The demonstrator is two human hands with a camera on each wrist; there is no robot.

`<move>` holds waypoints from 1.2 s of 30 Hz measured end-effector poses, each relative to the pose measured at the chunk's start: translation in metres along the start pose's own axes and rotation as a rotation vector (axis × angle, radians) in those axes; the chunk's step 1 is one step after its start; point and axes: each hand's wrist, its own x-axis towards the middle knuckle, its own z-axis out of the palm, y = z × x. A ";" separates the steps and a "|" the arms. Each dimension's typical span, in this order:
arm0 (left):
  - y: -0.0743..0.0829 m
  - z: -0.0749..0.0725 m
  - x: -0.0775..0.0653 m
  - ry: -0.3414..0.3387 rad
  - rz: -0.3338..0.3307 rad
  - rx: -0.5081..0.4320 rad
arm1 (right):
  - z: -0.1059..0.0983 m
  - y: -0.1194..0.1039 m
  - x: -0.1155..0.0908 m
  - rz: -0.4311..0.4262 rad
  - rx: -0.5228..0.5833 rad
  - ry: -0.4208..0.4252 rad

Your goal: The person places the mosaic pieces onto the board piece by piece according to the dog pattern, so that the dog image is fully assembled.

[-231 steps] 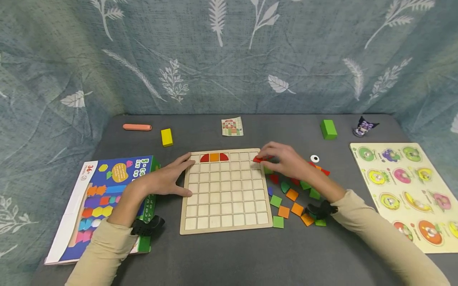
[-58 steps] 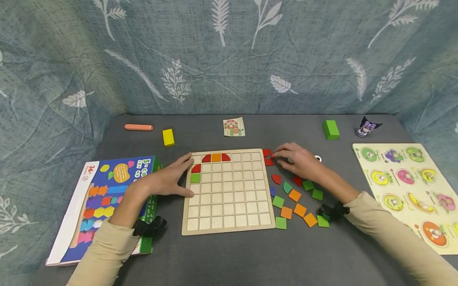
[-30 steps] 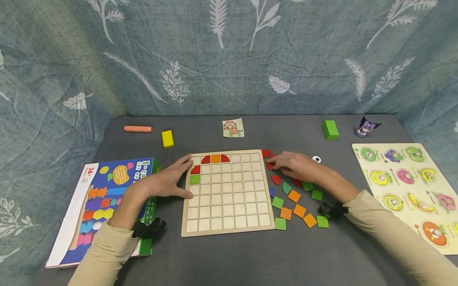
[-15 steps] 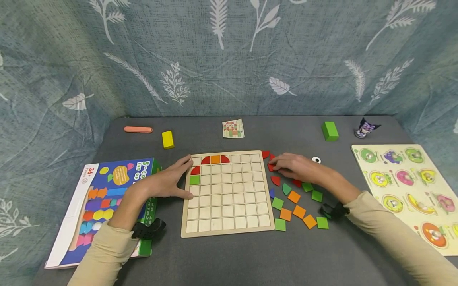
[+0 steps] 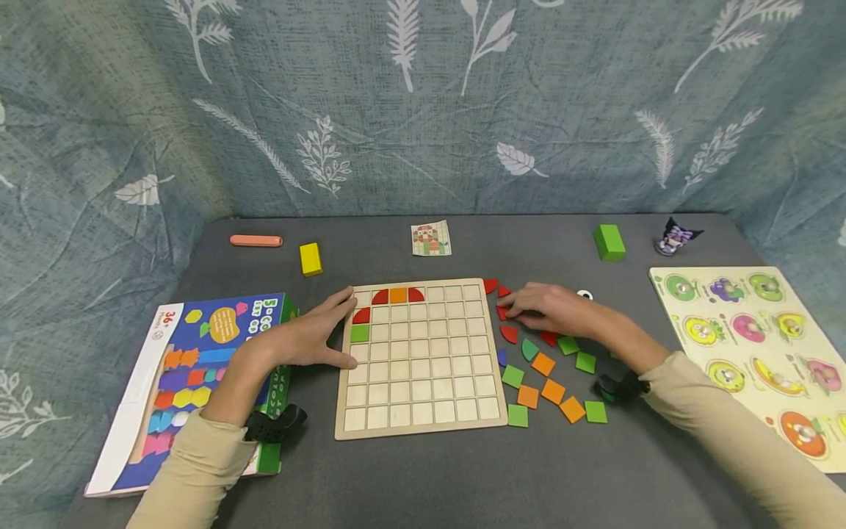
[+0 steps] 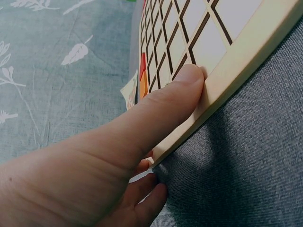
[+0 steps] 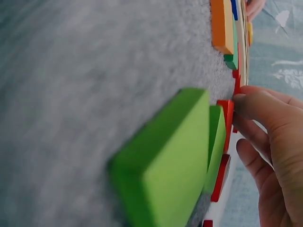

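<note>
A wooden grid board lies in the middle of the table in the head view. Along its top row sit an orange square tile and two red quarter-round tiles, and another red tile lies above a green square tile in the left column. My left hand rests at the board's left edge, its thumb lying on the rim in the left wrist view. Right of the board, my right hand pinches a red tile between thumb and fingers. The fingers partly cover that tile, so its exact shape is hidden.
Several loose green, orange, red and blue tiles lie right of the board, including an orange square tile. A picture card sits behind it. A toy box is at left, a fruit puzzle board at right.
Since the oldest frame, a red tile and a green tile have come to lie in the left column. Lately my right hand has shifted slightly among the red tiles; the left has stayed put.
</note>
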 end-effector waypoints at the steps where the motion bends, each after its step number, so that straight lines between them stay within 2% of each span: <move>1: 0.000 0.000 0.000 0.000 0.000 0.000 | 0.000 0.000 -0.001 -0.006 -0.003 0.003; 6: 0.000 0.000 0.000 -0.003 -0.002 -0.005 | -0.001 0.002 -0.004 -0.043 -0.013 0.012; 13: 0.000 0.000 0.000 -0.007 -0.011 -0.010 | -0.005 0.006 0.000 -0.081 0.014 -0.035; 16: 0.000 0.000 0.000 -0.002 -0.007 -0.008 | -0.006 0.008 0.000 -0.095 0.030 -0.030; 23: 0.000 0.000 0.000 -0.001 0.005 -0.004 | -0.005 0.008 0.000 -0.113 -0.033 0.005; 31: -0.001 -0.001 0.000 -0.004 -0.008 0.013 | -0.011 -0.002 0.007 -0.132 -0.082 -0.106; 36: -0.001 0.000 0.001 -0.011 -0.019 0.011 | -0.009 -0.004 0.008 -0.156 -0.080 -0.073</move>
